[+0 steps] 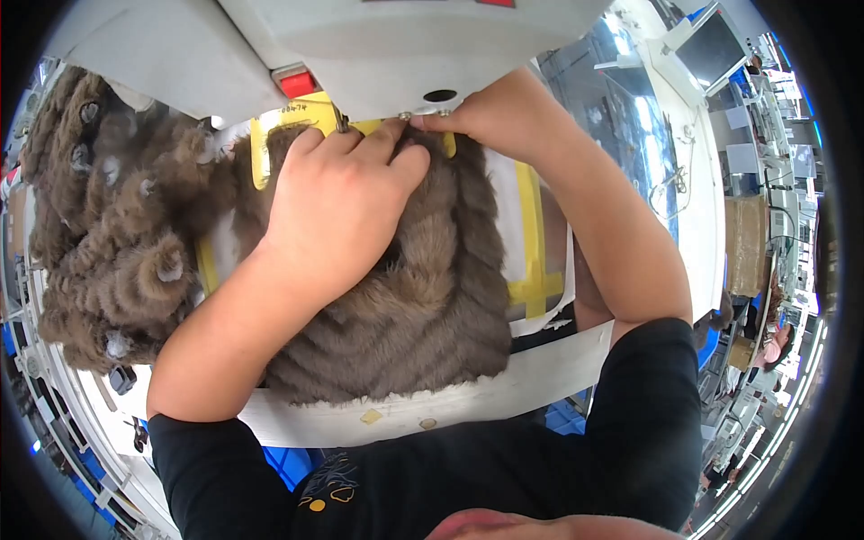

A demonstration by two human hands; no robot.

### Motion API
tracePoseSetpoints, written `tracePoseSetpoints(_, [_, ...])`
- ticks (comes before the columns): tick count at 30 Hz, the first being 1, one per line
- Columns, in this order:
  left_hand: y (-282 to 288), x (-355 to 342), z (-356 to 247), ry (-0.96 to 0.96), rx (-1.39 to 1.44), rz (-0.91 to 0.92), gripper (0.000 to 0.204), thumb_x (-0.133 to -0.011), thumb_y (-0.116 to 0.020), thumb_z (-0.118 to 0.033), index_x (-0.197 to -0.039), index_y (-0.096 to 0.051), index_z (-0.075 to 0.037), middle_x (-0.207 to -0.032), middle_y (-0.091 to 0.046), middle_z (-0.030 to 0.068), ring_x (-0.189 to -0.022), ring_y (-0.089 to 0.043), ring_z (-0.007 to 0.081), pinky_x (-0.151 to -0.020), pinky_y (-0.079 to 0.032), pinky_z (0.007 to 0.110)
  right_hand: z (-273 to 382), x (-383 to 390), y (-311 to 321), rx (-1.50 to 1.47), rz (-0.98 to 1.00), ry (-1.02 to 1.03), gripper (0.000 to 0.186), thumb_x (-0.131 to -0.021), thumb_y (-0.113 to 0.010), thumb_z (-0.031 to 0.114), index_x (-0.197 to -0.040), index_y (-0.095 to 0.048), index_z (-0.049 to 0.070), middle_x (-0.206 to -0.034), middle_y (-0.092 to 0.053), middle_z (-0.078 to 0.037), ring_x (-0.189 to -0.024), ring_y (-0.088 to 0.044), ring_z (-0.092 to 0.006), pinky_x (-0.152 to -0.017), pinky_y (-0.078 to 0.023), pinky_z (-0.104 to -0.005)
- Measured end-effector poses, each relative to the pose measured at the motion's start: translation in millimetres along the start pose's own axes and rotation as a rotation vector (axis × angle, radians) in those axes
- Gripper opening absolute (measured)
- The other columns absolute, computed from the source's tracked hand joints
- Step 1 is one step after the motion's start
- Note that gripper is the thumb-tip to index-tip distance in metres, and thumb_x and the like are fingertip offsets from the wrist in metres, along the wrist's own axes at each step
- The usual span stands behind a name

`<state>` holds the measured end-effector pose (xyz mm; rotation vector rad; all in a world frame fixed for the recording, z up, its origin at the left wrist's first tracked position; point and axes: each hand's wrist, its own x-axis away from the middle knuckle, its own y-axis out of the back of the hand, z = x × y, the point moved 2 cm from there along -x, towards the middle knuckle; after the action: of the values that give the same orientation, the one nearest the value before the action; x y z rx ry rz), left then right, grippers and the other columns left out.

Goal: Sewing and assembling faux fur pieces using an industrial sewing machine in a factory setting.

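Note:
A brown fur piece (405,333) with slanting ridges lies in front of me, under the head of a white machine (360,54). My left hand (337,202) rests on its far part, fingers curled down into the pile beside a yellow plate (261,148). From the right, my right hand (495,117) reaches to the fur's far edge, its thumb and fingertips closed there close to the left fingertips. The machine head partly covers the right fingers. Just beyond the left knuckles, a small metal machine part (340,120) points down.
A heap of brown fur pieces (117,216) is piled at the left. Yellow tape (537,261) marks the white work surface to the right of the fur. The table's pale front edge (540,369) curves before my body. Farther right stand a monitor (711,49) and a cardboard box (747,243).

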<state>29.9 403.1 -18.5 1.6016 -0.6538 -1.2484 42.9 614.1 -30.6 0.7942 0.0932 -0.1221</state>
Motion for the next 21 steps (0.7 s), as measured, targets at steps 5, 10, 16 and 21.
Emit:
tracePoseSetpoints(5, [0,0,0,0.015,0.022,0.009,0.012,-0.083,-0.062,-0.012,-0.095,-0.065,-0.011,-0.116,-0.074,0.0099,-0.086,-0.069,0.0230,-0.077,-0.051,0.038,-2,1,-2,-0.004,-0.022,-0.019,0.029,-0.070,-0.085,0.022,-0.079,-0.071,-0.001,-0.075,-0.072,-0.014,-0.072,-0.070,-0.0274,-0.070,-0.054,-0.0377])
tracePoseSetpoints(10, [1,0,-1,0.008,0.011,0.019,0.014,-0.084,-0.061,-0.012,-0.097,-0.065,-0.012,-0.119,-0.074,0.0105,-0.088,-0.070,0.0234,-0.078,-0.051,0.038,-2,-1,-3,-0.014,-0.023,-0.019,0.028,-0.070,-0.085,0.021,-0.079,-0.072,-0.002,-0.075,-0.072,-0.015,-0.072,-0.070,-0.0271,-0.069,-0.054,-0.0376])
tracePoseSetpoints(16, [0,2,-1,0.030,-0.009,0.052,0.014,-0.084,-0.062,-0.012,-0.098,-0.064,-0.012,-0.121,-0.073,0.0116,-0.087,-0.070,0.0248,-0.079,-0.052,0.038,-10,-4,-11,0.038,-0.103,0.004,0.026,-0.072,-0.081,0.022,-0.082,-0.074,-0.002,-0.078,-0.074,-0.016,-0.075,-0.072,-0.0281,-0.072,-0.055,-0.0380])
tracePoseSetpoints(21, [-1,-1,-4,0.016,-0.024,0.036,0.014,-0.084,-0.062,-0.012,-0.098,-0.064,-0.012,-0.121,-0.073,0.0118,-0.086,-0.070,0.0245,-0.078,-0.051,0.038,-10,-3,-6,0.039,-0.116,-0.002,0.027,-0.074,-0.079,0.022,-0.085,-0.075,-0.002,-0.080,-0.075,-0.017,-0.078,-0.073,-0.0302,-0.074,-0.057,-0.0380])
